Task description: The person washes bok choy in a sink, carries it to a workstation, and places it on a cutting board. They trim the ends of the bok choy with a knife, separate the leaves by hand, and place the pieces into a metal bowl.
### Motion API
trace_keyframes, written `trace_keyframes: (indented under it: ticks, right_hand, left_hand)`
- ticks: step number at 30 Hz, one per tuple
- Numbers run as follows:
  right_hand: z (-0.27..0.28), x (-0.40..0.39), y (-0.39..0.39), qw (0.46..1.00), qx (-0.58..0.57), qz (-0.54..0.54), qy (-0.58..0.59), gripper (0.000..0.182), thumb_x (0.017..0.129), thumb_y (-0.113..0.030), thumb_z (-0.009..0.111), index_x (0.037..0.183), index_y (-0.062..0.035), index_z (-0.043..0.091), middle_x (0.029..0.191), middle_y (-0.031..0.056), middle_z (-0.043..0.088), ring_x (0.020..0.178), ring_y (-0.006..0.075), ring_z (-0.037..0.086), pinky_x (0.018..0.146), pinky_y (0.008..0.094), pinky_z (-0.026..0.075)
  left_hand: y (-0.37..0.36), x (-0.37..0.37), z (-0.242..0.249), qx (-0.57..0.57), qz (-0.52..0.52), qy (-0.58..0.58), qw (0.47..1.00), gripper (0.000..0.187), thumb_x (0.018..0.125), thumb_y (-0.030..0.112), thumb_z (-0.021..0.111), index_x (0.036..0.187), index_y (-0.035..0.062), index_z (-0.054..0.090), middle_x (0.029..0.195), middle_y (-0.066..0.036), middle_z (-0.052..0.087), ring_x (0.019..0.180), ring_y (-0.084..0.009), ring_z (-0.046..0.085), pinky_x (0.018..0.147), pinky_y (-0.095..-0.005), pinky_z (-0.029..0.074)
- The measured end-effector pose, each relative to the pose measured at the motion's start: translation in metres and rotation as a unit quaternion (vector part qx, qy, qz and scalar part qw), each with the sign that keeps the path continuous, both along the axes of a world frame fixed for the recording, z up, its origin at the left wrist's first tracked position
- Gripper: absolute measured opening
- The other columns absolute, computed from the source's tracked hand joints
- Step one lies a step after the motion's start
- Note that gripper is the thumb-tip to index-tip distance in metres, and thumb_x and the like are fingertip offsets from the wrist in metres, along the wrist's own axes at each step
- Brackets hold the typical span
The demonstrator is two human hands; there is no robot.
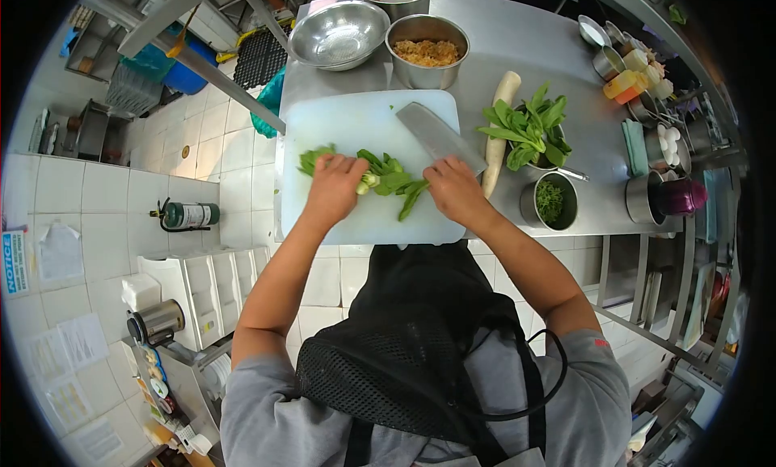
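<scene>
I see left hand [334,188] pressing down on bok choy [388,180], fingers curled over stems, mid white cutting board [356,127]. Right hand [454,190] clenched round cleaver [440,137] handle, blade flat-angled up-left, beside greens. Board on steel table [533,38]. Daikon [497,127] just right of board; bowl of leafy greens [529,131] beside it.

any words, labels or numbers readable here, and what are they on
"NOTICE": blue sign on the tiled wall, reading vertically.
Papers beside it and the lower papers: print too small to read.
Green canister: label too blurred to read.
Nothing readable on the cutting board, cleaver or bowls.
</scene>
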State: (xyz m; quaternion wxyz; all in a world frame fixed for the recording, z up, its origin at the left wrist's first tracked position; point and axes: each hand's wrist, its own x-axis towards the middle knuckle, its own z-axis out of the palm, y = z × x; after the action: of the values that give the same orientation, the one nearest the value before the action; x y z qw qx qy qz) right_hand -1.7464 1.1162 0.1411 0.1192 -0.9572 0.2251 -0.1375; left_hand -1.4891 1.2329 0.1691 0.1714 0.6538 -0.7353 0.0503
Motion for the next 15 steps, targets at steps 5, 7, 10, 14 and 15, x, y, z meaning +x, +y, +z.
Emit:
trace_keyframes:
  ticks: [5,7,10,14,15]
  right_hand:
    - [0.01,-0.022,-0.016,0.918,0.372,-0.122,-0.064,0.019,0.089,-0.014,0.072,0.099,0.0002,0.064,0.09,0.009,0.068,0.076,0.023,0.065,0.07,0.0358,0.054]
    - [0.023,-0.025,-0.024,0.8,0.558,-0.185,-0.121,0.02,0.095,-0.018,0.07,0.102,0.0008,0.065,0.087,0.0053,0.067,0.068,0.0101,0.062,0.063,0.0257,0.053]
    - [0.038,-0.018,-0.02,0.701,0.673,-0.137,-0.191,0.021,0.096,-0.019,0.069,0.104,0.0006,0.066,0.087,0.0059,0.068,0.067,0.0119,0.062,0.064,0.0266,0.054]
    - [0.03,0.002,-0.009,0.657,0.724,-0.096,-0.187,0.022,0.097,-0.02,0.069,0.106,-0.0002,0.066,0.088,0.0059,0.068,0.066,0.0119,0.062,0.065,0.0263,0.054]
    - [0.033,0.007,-0.003,0.671,0.715,-0.09,-0.174,0.022,0.097,-0.02,0.069,0.105,0.0009,0.066,0.085,0.0059,0.068,0.065,0.0118,0.063,0.064,0.0266,0.054]
  left_hand:
    - [-0.002,-0.015,-0.008,0.028,-0.007,0.071,0.997,0.033,0.072,-0.003,0.066,0.102,0.0099,0.064,0.094,-0.007,0.067,0.098,-0.0263,0.061,0.096,-0.0435,0.038]
    - [-0.002,-0.018,-0.002,0.023,0.01,0.096,0.995,0.029,0.072,-0.003,0.066,0.099,0.0091,0.065,0.092,-0.006,0.067,0.097,-0.0253,0.06,0.096,-0.042,0.038]
    - [-0.002,-0.025,0.012,-0.025,-0.014,0.136,0.99,0.031,0.068,-0.001,0.071,0.096,0.0098,0.065,0.092,-0.005,0.065,0.097,-0.0255,0.06,0.094,-0.0414,0.039]
    - [-0.001,-0.053,0.028,-0.071,-0.09,0.137,0.984,0.037,0.064,0.002,0.074,0.099,0.0107,0.065,0.095,-0.004,0.061,0.094,-0.0258,0.06,0.09,-0.0402,0.041]
    - [-0.001,-0.06,0.029,-0.071,-0.097,0.129,0.984,0.038,0.064,0.002,0.074,0.1,0.0108,0.065,0.094,-0.004,0.061,0.094,-0.0257,0.06,0.09,-0.0398,0.041]
